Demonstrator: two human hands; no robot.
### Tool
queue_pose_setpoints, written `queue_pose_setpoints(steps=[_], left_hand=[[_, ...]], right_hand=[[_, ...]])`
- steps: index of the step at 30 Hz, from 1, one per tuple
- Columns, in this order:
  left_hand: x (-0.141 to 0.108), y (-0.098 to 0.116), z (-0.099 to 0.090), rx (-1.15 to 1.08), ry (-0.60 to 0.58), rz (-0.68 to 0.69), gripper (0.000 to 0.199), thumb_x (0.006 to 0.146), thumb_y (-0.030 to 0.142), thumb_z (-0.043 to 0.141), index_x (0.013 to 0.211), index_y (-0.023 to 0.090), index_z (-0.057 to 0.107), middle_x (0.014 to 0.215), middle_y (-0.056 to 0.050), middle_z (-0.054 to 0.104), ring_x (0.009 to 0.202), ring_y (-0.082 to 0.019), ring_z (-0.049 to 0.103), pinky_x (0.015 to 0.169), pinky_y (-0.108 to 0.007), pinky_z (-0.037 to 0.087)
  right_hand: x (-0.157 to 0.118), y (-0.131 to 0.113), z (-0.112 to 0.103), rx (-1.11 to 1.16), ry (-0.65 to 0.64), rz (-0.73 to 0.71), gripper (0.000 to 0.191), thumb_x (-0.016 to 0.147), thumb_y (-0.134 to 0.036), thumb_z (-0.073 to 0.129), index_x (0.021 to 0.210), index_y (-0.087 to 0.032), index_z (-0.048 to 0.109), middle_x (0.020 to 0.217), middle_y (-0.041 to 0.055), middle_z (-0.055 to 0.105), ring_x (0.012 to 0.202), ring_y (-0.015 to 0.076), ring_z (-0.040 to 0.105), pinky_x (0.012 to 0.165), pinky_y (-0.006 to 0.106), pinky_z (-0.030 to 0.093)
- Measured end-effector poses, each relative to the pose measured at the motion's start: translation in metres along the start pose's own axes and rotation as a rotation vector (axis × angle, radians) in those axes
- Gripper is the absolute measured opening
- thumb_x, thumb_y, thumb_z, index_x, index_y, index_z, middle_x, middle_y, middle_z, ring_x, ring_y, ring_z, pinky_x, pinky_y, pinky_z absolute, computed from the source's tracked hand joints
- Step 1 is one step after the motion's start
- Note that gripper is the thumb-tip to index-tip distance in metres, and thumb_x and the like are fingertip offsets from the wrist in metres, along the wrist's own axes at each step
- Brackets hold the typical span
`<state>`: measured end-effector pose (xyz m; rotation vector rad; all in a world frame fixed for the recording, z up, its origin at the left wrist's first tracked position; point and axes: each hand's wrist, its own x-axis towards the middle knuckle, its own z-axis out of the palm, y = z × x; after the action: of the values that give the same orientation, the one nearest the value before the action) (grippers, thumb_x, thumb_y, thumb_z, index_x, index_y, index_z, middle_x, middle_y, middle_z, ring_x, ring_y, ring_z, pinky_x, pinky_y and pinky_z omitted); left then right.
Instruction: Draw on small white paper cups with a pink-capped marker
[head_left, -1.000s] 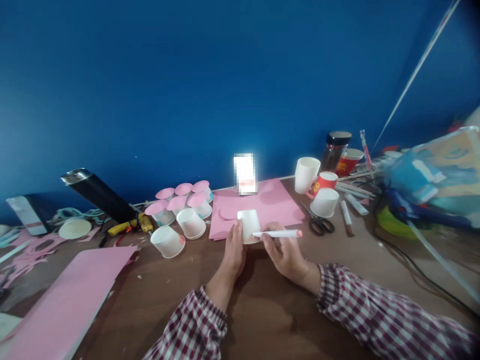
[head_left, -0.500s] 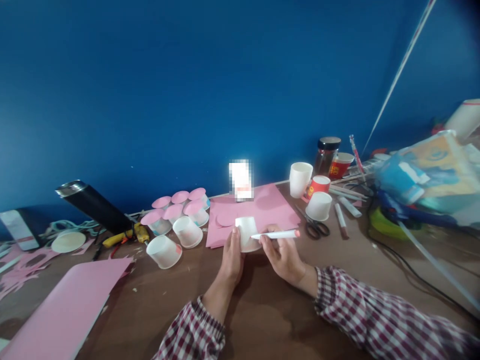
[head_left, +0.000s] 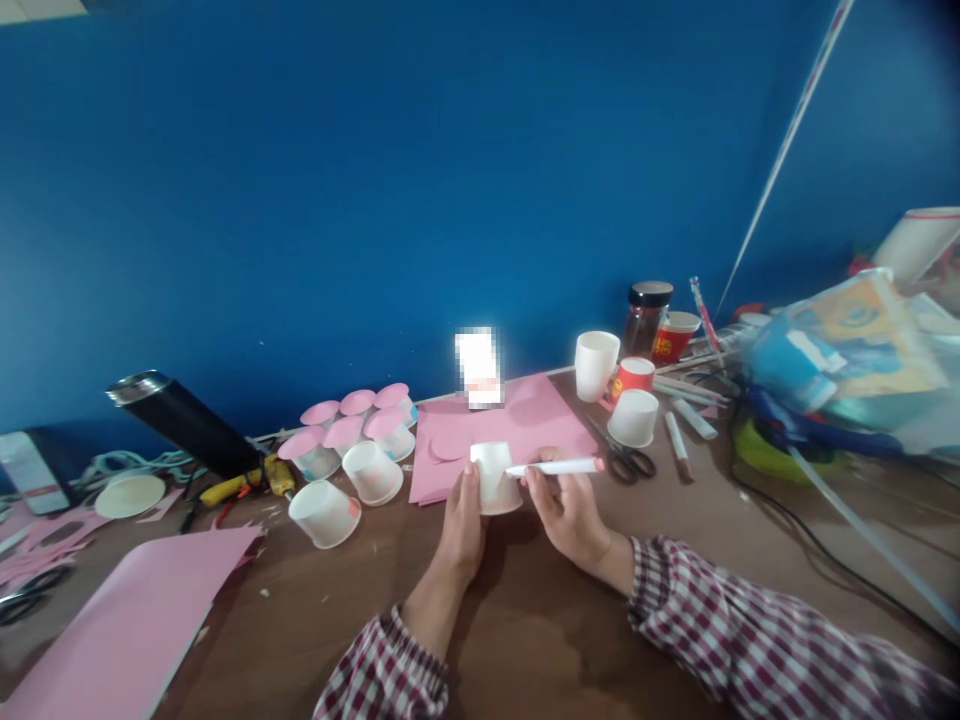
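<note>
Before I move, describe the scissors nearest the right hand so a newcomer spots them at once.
Below the blue wall, pink sheets lie on the brown table. At their right edge, just in front of a white cup, lie the black-handled scissors. Unlike the pair at the far left, these sit beyond the right hand holding a white marker.

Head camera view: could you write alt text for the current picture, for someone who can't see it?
A person's left hand holds a white cup while the right hand points a white pen at its side. Around them on a brown table lie pink sheets, scissors and more cups, six pink-topped; behind is a blue wall.
</note>
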<state>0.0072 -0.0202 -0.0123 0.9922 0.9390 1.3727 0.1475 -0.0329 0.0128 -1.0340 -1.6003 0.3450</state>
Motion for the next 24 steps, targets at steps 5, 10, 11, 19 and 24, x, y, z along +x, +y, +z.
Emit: queue_pose_setpoints(steps=[5,10,11,19,24], left_hand=[[0.0007,0.0021,0.0026,-0.052,-0.03,-0.069,0.052,0.083,0.057,0.048,0.106,0.013,0.063,0.103,-0.012,0.068,0.097,-0.026,0.063,0.087,-0.039,0.049],[0.0011,0.0007,0.0014,-0.078,-0.049,-0.071,0.05,0.084,0.055,0.048,0.107,0.012,0.062,0.106,-0.012,0.068,0.099,-0.026,0.062,0.09,-0.039,0.047],[0.0013,-0.0001,0.0008,-0.076,-0.043,-0.069,0.05,0.084,0.055,0.049,0.107,0.013,0.063,0.107,-0.012,0.067,0.099,-0.025,0.062,0.091,-0.039,0.047],[0.0016,-0.0023,-0.0015,-0.129,-0.057,-0.102,0.047,0.085,0.052,0.049,0.107,0.012,0.062,0.11,-0.013,0.066,0.101,-0.025,0.061,0.092,-0.039,0.046],[0.0014,-0.0027,-0.0015,-0.116,-0.024,-0.097,0.049,0.084,0.053,0.051,0.108,0.012,0.062,0.107,-0.011,0.068,0.099,-0.025,0.062,0.09,-0.039,0.047]], right_hand=[[-0.0002,0.005,0.0005,0.036,0.0,0.025,0.01,0.094,-0.025,0.043,0.089,-0.021,0.051,0.075,0.0046,0.062,0.065,0.018,0.06,0.059,0.03,0.05],[-0.0004,0.0055,0.001,0.033,0.014,0.025,0.011,0.094,-0.024,0.044,0.088,-0.021,0.052,0.077,0.0051,0.062,0.067,0.0185,0.062,0.06,0.03,0.05],[-0.0004,0.0054,0.0011,0.034,0.014,0.027,0.01,0.094,-0.024,0.044,0.088,-0.021,0.052,0.077,0.0051,0.062,0.066,0.0184,0.062,0.059,0.03,0.05],[-0.0009,0.0056,0.0007,0.034,0.005,0.037,0.01,0.094,-0.023,0.044,0.089,-0.02,0.052,0.076,0.005,0.063,0.066,0.0178,0.063,0.061,0.029,0.051],[0.0001,0.0058,0.0006,0.036,0.013,0.046,0.01,0.094,-0.023,0.044,0.089,-0.02,0.052,0.076,0.0048,0.063,0.066,0.0175,0.062,0.062,0.03,0.05]])
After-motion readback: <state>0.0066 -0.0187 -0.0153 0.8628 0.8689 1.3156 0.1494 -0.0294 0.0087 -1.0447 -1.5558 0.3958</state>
